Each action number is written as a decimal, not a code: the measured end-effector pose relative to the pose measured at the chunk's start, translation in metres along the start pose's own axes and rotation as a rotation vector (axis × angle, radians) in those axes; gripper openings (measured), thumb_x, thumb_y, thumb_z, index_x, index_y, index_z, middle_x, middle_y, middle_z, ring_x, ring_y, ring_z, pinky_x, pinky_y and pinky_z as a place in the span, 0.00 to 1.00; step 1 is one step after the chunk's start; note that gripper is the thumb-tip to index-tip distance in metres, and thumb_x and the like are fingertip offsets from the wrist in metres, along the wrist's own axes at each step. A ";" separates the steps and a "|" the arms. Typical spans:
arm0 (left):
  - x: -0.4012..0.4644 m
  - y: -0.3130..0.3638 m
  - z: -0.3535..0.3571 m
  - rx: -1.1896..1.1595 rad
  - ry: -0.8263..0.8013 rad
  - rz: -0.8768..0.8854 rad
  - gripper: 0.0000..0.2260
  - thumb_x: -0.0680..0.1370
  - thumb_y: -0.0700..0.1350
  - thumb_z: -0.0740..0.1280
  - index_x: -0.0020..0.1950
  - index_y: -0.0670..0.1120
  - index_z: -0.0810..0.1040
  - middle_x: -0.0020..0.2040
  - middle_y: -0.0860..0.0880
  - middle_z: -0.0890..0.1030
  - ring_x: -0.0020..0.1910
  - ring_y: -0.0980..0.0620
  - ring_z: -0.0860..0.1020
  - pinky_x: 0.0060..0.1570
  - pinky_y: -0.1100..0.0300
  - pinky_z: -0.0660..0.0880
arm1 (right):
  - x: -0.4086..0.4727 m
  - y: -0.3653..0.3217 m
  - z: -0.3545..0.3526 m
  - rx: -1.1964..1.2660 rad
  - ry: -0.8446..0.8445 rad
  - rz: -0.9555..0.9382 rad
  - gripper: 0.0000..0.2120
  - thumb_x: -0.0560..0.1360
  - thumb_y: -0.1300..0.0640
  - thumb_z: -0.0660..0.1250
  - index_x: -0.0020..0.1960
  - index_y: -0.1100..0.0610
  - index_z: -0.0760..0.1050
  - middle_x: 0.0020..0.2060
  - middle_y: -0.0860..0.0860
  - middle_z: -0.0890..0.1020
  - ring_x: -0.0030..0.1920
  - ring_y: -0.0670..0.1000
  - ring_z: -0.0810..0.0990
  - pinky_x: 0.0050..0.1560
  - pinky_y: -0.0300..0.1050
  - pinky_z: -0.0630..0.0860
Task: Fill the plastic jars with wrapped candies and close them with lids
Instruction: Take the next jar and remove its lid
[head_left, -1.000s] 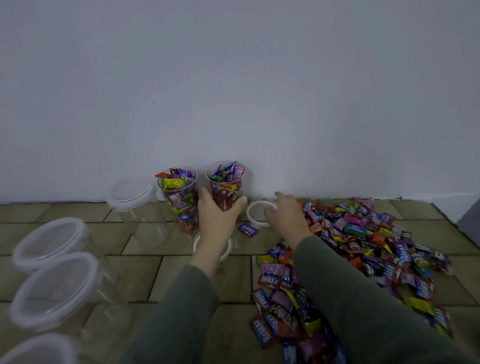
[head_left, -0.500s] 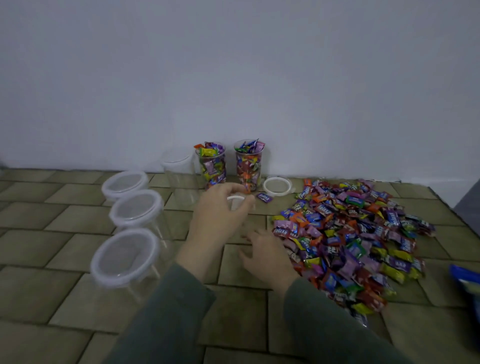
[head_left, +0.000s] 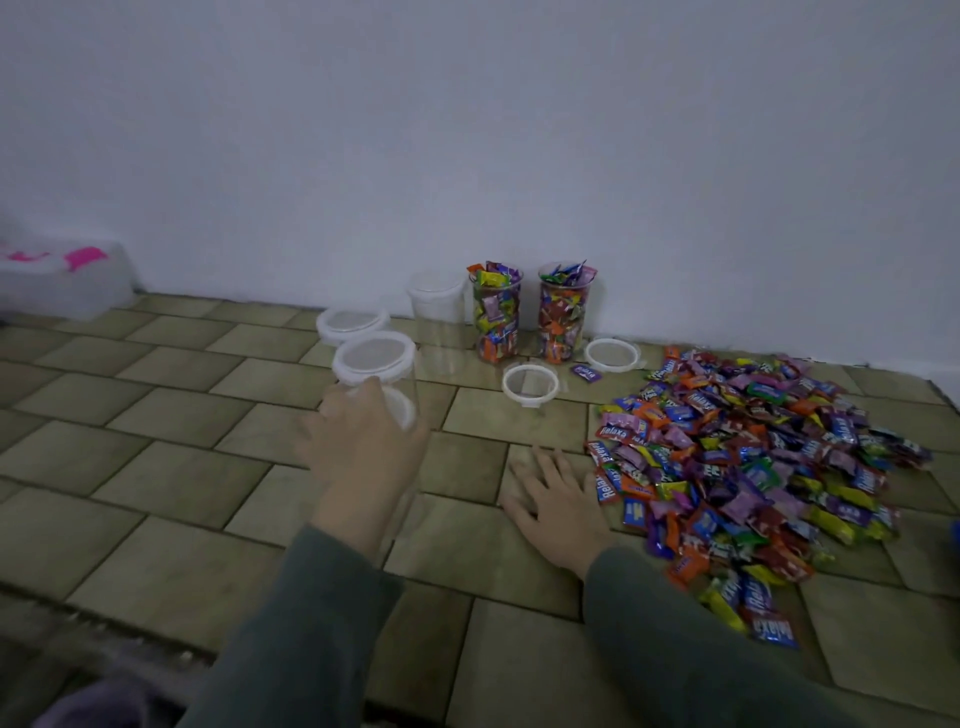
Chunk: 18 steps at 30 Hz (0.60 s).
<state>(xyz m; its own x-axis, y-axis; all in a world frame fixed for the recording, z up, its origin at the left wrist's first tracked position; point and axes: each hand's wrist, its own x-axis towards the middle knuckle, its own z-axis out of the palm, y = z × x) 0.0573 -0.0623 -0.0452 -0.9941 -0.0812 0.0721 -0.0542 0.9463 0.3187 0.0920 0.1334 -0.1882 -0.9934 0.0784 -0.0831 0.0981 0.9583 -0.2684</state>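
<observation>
The left hand has left the two full jars and now grips an empty jar — filling comes next; the right hand lies flat beside it.

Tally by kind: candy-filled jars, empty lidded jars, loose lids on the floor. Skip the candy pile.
Candy-filled jars, no lids: 2
Empty lidded jars: 4, the last mostly hidden behind the left hand
Loose lids: 2
Total: 8
</observation>
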 end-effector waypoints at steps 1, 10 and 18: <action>-0.002 0.000 0.002 -0.017 0.006 0.006 0.24 0.72 0.62 0.60 0.62 0.50 0.68 0.63 0.41 0.71 0.59 0.38 0.69 0.58 0.44 0.70 | -0.001 0.000 -0.001 -0.004 -0.005 -0.003 0.28 0.81 0.38 0.48 0.78 0.42 0.47 0.79 0.48 0.44 0.78 0.53 0.41 0.74 0.61 0.43; -0.027 0.039 0.016 -0.019 0.052 0.136 0.25 0.75 0.60 0.62 0.68 0.49 0.67 0.65 0.42 0.66 0.62 0.39 0.67 0.57 0.46 0.68 | -0.012 0.020 -0.007 -0.022 -0.015 0.028 0.31 0.78 0.32 0.46 0.78 0.39 0.46 0.78 0.47 0.43 0.78 0.49 0.41 0.74 0.61 0.41; -0.045 0.095 0.044 -0.067 0.114 0.357 0.24 0.73 0.59 0.63 0.67 0.52 0.70 0.61 0.46 0.71 0.57 0.41 0.69 0.53 0.51 0.69 | -0.028 0.065 -0.017 0.038 0.024 0.200 0.33 0.77 0.32 0.48 0.78 0.43 0.50 0.79 0.49 0.44 0.78 0.52 0.41 0.74 0.59 0.41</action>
<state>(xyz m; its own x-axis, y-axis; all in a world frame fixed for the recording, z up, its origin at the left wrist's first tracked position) 0.0932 0.0449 -0.0597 -0.9321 0.2122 0.2935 0.3039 0.8990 0.3154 0.1256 0.1984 -0.1869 -0.9549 0.2735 -0.1158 0.2957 0.9117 -0.2851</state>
